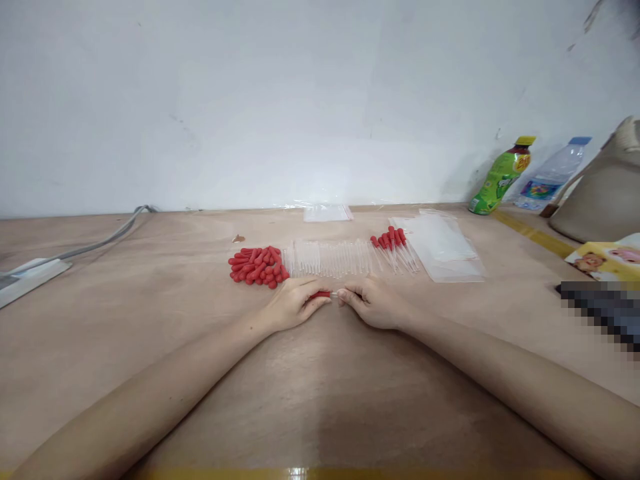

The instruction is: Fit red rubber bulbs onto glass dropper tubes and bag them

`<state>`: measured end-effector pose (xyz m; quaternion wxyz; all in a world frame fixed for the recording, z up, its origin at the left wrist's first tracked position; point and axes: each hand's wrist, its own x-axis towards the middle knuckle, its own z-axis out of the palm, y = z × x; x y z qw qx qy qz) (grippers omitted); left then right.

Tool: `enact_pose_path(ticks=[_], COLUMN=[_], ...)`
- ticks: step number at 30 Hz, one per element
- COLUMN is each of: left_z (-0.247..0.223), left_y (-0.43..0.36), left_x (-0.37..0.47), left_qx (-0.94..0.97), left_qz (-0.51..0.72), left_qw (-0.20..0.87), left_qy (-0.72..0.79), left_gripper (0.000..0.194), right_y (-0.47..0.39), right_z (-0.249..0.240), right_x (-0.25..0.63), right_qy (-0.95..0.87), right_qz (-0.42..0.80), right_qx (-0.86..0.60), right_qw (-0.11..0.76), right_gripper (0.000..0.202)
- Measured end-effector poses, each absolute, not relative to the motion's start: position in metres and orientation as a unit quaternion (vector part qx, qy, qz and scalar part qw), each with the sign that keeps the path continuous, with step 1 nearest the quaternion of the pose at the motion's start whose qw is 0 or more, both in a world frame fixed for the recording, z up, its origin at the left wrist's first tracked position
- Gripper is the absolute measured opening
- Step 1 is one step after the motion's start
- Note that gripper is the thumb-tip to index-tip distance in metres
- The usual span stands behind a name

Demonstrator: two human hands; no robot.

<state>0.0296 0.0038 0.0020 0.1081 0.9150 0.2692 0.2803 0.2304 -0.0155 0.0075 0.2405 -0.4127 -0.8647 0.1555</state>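
Note:
Between the fingers of my left hand (299,303) is a red rubber dropper bulb (321,294), its open end pointing right. My right hand (373,303) pinches a clear glass dropper tube (335,295), whose end meets the bulb; how deep it sits inside I cannot tell. Just beyond my left hand lies a pile of red rubber bulbs (256,265). A row of clear glass tubes (330,259) lies past both hands. Several assembled droppers with red bulbs (393,241) lie to the right of that row, beyond my right hand.
Clear plastic bags (445,250) lie at the right, and a small one (327,213) by the wall. Further right stand a green bottle (500,179), a water bottle (553,175) and a beige bag (595,187). A power strip (35,280) with its cable is at the left.

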Motion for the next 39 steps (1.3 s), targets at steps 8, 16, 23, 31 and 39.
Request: enact_pose_path(ticks=[8, 16, 23, 31, 39], left_z=[0.0, 0.0, 0.003, 0.003, 0.003], left_y=[0.007, 0.008, 0.007, 0.007, 0.006], left_x=[0.025, 0.025, 0.025, 0.026, 0.026], left_qx=[0.867, 0.88, 0.886, 0.888, 0.89], left_qz=[0.328, 0.286, 0.276, 0.267, 0.265], left_qw=[0.142, 0.147, 0.154, 0.152, 0.145], left_qy=[0.346, 0.351, 0.339, 0.343, 0.341], left_gripper=[0.04, 0.019, 0.013, 0.013, 0.014], right_y=[-0.004, 0.056, 0.064, 0.068, 0.072], right_z=[0.031, 0.048, 0.031, 0.022, 0.015], right_x=[0.258, 0.328, 0.326, 0.323, 0.327], right_qy=[-0.827, -0.618, -0.608, -0.627, -0.62], right_qz=[0.141, 0.12, 0.058, 0.062, 0.0], right_qx=[-0.5, -0.74, -0.766, -0.745, -0.74], right_qw=[0.215, 0.237, 0.201, 0.218, 0.259], right_gripper=[0.022, 0.026, 0.025, 0.023, 0.024])
